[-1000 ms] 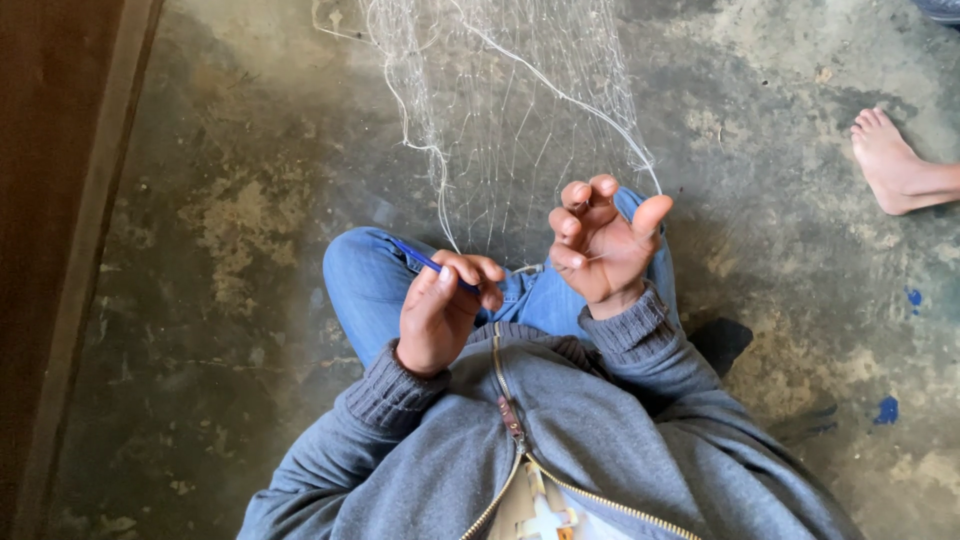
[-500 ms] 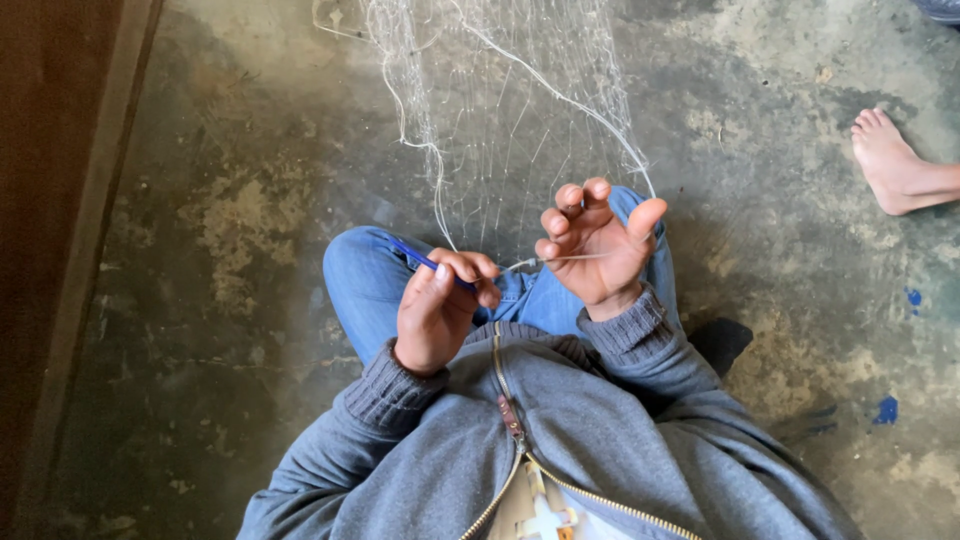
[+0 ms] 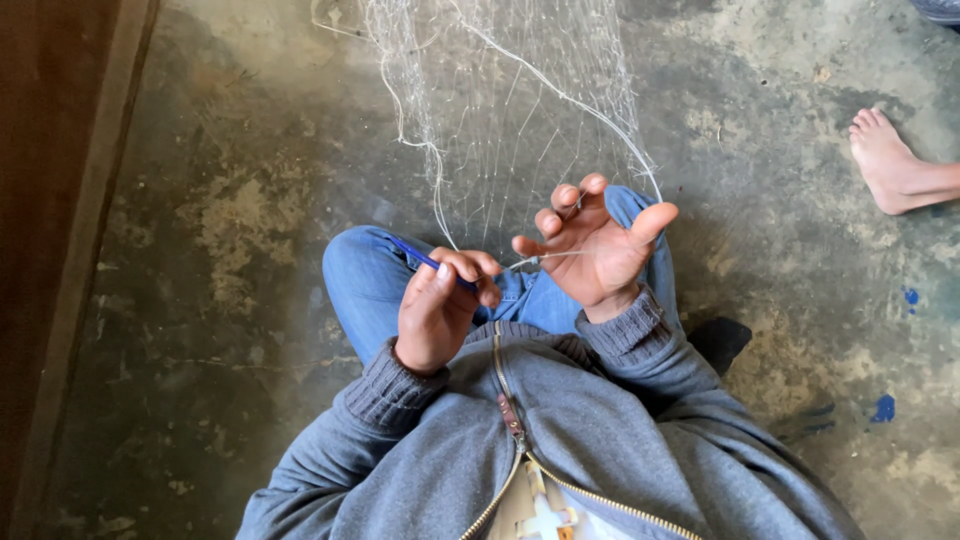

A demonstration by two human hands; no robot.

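While we look straight down over the person's chest, we record the left hand [image 3: 438, 310] closed with fingers curled inward, thumb and fingertips pinched together on a slim blue needle-like tool [image 3: 425, 259]. Its narrow shaft projects up and to the left beyond the knuckles, above the left knee. What lies inside the curled palm we cannot tell.

We note the right hand [image 3: 598, 250] spread wide, palm turned toward the camera, thumb standing out to the right and the other fingers bent at the tips. A pale thin twine [image 3: 540, 259] runs taut from near the pinched fingers of the left hand across to the right palm. Whether any finger of the right hand clamps it we cannot tell; the hand is apart, not fisted.

A fine white mesh fishing net [image 3: 510, 110] hangs stretched away from both hands toward the upper edge of view, its thicker white border cord [image 3: 590, 110] curving down to the right thumb. The net lies over the blue denim trousers [image 3: 365, 280] and the stained grey concrete floor [image 3: 220, 220].

The person wears a grey zip-front knitted-cuff jacket [image 3: 580, 440]. Another person's bare foot [image 3: 890, 160] rests on the floor at the right edge, well apart from the hands. A dark brown wooden board [image 3: 50, 250] borders the floor on the left.
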